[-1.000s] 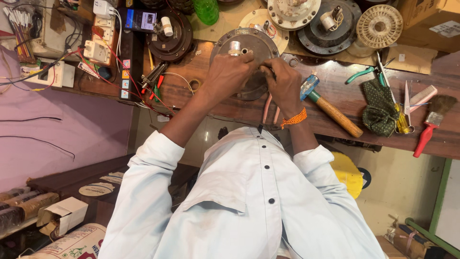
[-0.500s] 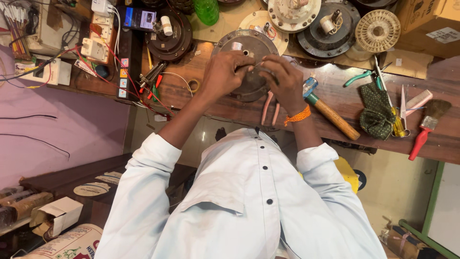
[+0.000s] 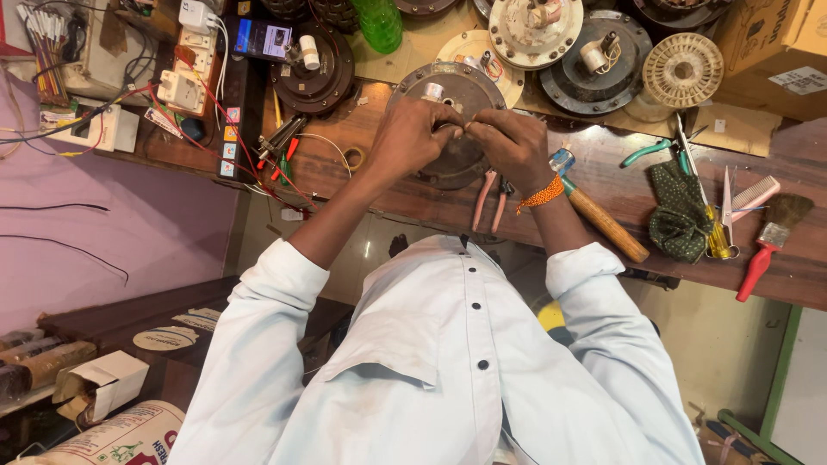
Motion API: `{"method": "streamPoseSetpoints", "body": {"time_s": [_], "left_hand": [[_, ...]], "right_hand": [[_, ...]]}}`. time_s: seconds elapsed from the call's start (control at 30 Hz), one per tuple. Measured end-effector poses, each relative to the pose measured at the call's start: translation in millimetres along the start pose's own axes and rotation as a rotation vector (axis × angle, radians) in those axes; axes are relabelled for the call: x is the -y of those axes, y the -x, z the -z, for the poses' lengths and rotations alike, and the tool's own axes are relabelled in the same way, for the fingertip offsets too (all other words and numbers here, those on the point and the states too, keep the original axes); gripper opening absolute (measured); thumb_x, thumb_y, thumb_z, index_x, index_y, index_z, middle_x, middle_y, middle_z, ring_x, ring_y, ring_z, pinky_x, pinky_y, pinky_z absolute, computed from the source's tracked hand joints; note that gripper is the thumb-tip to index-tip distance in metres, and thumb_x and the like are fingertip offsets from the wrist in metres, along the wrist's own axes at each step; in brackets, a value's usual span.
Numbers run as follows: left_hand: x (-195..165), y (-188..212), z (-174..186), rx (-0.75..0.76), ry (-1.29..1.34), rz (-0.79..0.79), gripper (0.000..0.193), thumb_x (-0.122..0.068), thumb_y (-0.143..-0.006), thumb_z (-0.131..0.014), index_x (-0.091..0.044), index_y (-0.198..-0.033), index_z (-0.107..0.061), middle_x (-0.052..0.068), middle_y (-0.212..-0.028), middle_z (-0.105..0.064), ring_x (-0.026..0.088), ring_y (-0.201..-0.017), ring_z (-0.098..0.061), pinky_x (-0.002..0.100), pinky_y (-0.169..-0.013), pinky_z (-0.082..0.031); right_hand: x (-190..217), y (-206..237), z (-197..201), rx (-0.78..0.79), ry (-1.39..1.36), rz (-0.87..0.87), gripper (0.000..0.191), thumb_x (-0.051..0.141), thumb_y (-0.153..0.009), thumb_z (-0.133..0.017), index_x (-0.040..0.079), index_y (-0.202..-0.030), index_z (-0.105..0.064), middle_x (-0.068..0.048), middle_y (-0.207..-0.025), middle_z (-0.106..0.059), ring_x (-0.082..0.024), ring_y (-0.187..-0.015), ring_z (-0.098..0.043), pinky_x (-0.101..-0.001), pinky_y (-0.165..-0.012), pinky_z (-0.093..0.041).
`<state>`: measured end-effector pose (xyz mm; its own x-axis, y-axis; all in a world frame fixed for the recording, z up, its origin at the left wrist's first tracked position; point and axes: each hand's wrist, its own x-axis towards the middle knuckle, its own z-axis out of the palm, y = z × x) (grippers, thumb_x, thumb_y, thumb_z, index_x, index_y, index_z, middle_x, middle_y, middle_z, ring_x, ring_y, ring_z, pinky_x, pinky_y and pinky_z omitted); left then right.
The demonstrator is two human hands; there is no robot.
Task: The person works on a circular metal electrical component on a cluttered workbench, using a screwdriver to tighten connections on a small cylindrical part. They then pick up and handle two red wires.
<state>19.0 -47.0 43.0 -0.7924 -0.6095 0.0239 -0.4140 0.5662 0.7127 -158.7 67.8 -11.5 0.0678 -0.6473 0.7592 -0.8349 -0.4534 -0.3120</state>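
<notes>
Grey motor housing [image 3: 452,95] half-hidden under left hand [image 3: 412,138] and right hand [image 3: 515,148], both pinching something unclear.

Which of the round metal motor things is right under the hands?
The dark grey round motor cover at the bench's front edge. Both the left hand and right hand rest over it; the other round parts sit farther back, untouched.

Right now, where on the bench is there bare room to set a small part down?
The best bare wood lies between the hammer and the green cloth. A smaller patch sits left of the round motor housing, past the coiled wire. The back row of motor discs is packed. Both hands, left hand and right hand, cover the housing.
</notes>
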Motion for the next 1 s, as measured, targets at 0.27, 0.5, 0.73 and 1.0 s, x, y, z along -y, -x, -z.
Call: {"method": "streamPoseSetpoints", "body": {"time_s": [0.27,0.5,0.73,1.0], "left_hand": [[11,18,-9,-0.217,-0.435,-0.516,0.028,-0.012,-0.089,-0.075,-0.011,-0.117,-0.074,0.004,-0.090,-0.068,0.023,-0.074,-0.069,0.039,-0.065,-0.052],[11,18,-14,-0.208,-0.406,-0.442,0.034,-0.007,-0.082,-0.073,-0.015,-0.115,-0.075,0.002,-0.087,-0.066,0.024,-0.075,-0.068,0.038,-0.066,-0.053],[9,15,-22,-0.273,-0.388,-0.435,0.029,-0.009,-0.083,-0.074,-0.014,-0.111,-0.075,0.002,-0.086,-0.065,0.023,-0.071,-0.067,0.039,-0.062,-0.052],[12,19,-20,-0.370,-0.426,-0.562,0.027,-0.008,-0.087,-0.075,-0.009,-0.114,-0.074,0.001,-0.088,-0.066,0.018,-0.069,-0.066,0.036,-0.060,-0.050]], "right_hand": [[7,52,-33,0.034,-0.720,-0.874,0.015,0.015,-0.107,-0.065,0.001,-0.107,-0.068,-0.006,-0.086,-0.065,-0.014,-0.072,-0.061,-0.0284,-0.063,-0.049],[6,37,-7,0.070,-0.238,-0.477,0.023,0.013,-0.108,-0.066,0.001,-0.128,-0.064,-0.012,-0.111,-0.069,-0.025,-0.085,-0.067,-0.0336,-0.073,-0.052],[16,15,1,0.001,-0.044,-0.275,0.023,0.007,-0.093,-0.078,0.009,-0.112,-0.065,-0.010,-0.103,-0.071,-0.027,-0.087,-0.071,-0.0355,-0.073,-0.056],[13,30,-13,0.055,-1.197,-1.251,0.033,0.037,-0.107,-0.059,0.004,-0.107,-0.062,-0.005,-0.084,-0.070,-0.007,-0.055,-0.046,-0.0237,-0.047,-0.033]]}}
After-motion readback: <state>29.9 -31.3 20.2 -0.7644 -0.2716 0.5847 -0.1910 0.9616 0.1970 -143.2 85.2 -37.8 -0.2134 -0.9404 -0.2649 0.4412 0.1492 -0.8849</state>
